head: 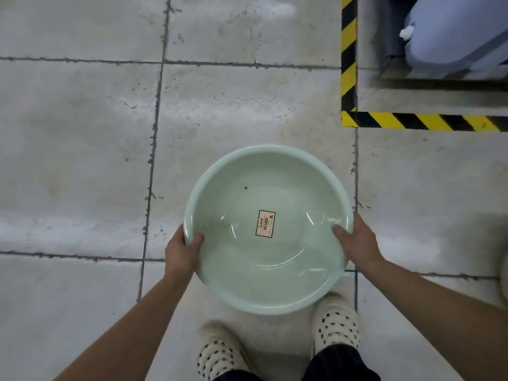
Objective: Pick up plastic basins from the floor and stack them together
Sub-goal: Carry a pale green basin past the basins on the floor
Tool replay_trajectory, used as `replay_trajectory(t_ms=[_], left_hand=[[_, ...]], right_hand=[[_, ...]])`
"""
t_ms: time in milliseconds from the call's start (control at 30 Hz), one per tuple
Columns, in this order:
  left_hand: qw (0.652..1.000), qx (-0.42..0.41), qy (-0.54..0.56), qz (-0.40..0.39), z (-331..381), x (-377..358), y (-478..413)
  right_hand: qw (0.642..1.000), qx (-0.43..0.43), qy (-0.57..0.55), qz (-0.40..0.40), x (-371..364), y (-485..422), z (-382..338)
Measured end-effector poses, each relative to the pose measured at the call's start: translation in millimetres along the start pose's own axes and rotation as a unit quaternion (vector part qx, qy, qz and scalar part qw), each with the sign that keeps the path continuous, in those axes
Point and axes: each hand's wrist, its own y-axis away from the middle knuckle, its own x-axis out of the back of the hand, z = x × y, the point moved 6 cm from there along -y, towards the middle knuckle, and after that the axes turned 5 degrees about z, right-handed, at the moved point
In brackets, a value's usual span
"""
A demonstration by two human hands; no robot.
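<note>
Hands — left hand, right hand — grip one green basin by opposite rims, seemingly lifted; no second basin clearly in view — stacking remains.

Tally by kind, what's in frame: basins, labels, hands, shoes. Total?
Pale green round plastic basin: 1
Rectangular printed label inside it: 1
Bare hands, grip on the rim: 2 (left hand, right hand)
Cream perforated clogs: 2 (left clog, right clog)
Total: 6
</note>
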Motion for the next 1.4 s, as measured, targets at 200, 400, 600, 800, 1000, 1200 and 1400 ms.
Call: replay_trajectory(t_ms=[200,400,600,800,1000,1200,1400], left_hand=[[1.000,0.001,-0.013,-0.025,18.4,-14.4,13.2],[0.991,-0.085,-0.045,-0.094,83.6,-87.8,69.4],[0.974,-0.133,-0.078,-0.164,136.1,-191.5,109.9],[0.965,-0.162,-0.119,-0.168,151.8,-262.9,118.3],[0.962,-0.185,-0.129,-0.156,155.2,-294.5,117.6],[0.956,-0.151,-0.187,-0.168,171.3,-301.0,124.6],[0.913,-0.151,-0.338,-0.169,220.9,-271.9,220.2]], right_hand=[[0.999,-0.014,-0.030,0.016,28.2,-1.4,10.2],[0.991,-0.080,-0.075,0.079,127.6,7.2,71.1],[0.970,-0.138,-0.128,0.156,204.2,4.0,147.7],[0.955,-0.160,-0.167,0.188,221.4,-19.7,205.7],[0.944,-0.163,-0.204,0.201,221.4,-45.2,231.5],[0.956,-0.157,-0.218,0.116,237.2,-42.8,237.5],[0.913,-0.226,-0.307,0.147,319.9,40.4,239.4]])
